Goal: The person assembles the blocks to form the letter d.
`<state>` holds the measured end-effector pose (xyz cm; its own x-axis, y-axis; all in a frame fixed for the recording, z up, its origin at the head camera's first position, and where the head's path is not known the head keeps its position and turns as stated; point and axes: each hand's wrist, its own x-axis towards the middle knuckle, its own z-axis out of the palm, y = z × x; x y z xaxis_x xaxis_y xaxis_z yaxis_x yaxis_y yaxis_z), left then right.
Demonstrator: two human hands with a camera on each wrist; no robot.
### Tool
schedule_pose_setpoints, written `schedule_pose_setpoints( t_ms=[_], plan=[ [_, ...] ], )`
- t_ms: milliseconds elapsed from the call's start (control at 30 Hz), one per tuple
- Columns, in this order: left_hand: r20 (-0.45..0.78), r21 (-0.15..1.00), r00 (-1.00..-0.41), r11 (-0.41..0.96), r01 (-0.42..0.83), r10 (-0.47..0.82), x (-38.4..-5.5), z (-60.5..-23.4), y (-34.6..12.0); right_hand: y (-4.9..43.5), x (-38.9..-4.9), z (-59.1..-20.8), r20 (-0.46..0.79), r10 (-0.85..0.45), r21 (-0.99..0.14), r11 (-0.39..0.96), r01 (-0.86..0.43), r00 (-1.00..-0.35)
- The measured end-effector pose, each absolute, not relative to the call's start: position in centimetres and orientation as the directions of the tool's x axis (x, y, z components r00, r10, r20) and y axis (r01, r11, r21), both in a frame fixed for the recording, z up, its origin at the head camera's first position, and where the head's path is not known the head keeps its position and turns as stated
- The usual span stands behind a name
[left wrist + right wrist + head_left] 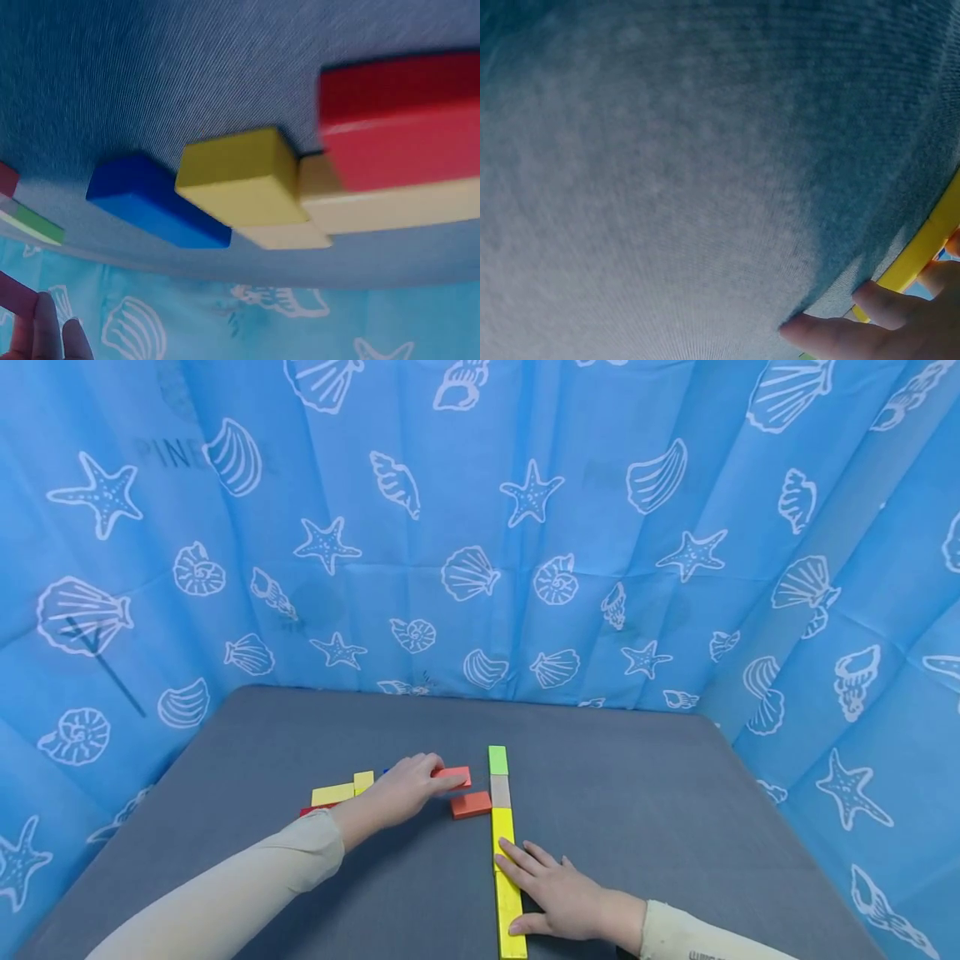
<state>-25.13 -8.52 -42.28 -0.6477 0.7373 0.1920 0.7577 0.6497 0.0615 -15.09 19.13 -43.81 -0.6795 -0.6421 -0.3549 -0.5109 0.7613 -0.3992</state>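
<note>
My left hand [405, 789] pinches an orange-red block [456, 774] between thumb and fingers, just left of a straight row of blocks. In the left wrist view the fingertips and part of that block [13, 294] show at the lower left corner. A second orange-red block [471, 806] lies on the table, its right end at the row. The row runs from a green block [497, 760] through a pale greyish block [500, 792] to two long yellow blocks [512, 927]. My right hand [558, 897] rests with spread fingers along the yellow blocks' right side, fingertips over them.
Left of the row, partly behind my left forearm, lies a group of blocks: a blue one [150, 201], a yellow one [240, 180], pale yellow ones [390, 210] and a red one [405, 124]. A blue shell-print curtain [480, 527] stands around the grey table [637, 777].
</note>
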Motion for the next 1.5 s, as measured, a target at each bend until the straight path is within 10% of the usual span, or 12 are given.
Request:
schedule_pose_setpoints(
  t_ms=[1033, 1500],
  plan=[
    [0.085, 0.119, -0.683, 0.673, 0.730, 0.725, -22.0, -45.0, -10.0, 22.4, -18.2, -52.3, -0.260, -0.727, -0.452, 0.673, -0.585, -0.636],
    [0.066, -0.009, -0.677, 0.679, 0.734, 0.733, -22.2, -45.0, -9.6, 20.6, -16.1, -46.3, -0.278, -0.708, -0.449, 0.693, -0.564, -0.649]
  ],
)
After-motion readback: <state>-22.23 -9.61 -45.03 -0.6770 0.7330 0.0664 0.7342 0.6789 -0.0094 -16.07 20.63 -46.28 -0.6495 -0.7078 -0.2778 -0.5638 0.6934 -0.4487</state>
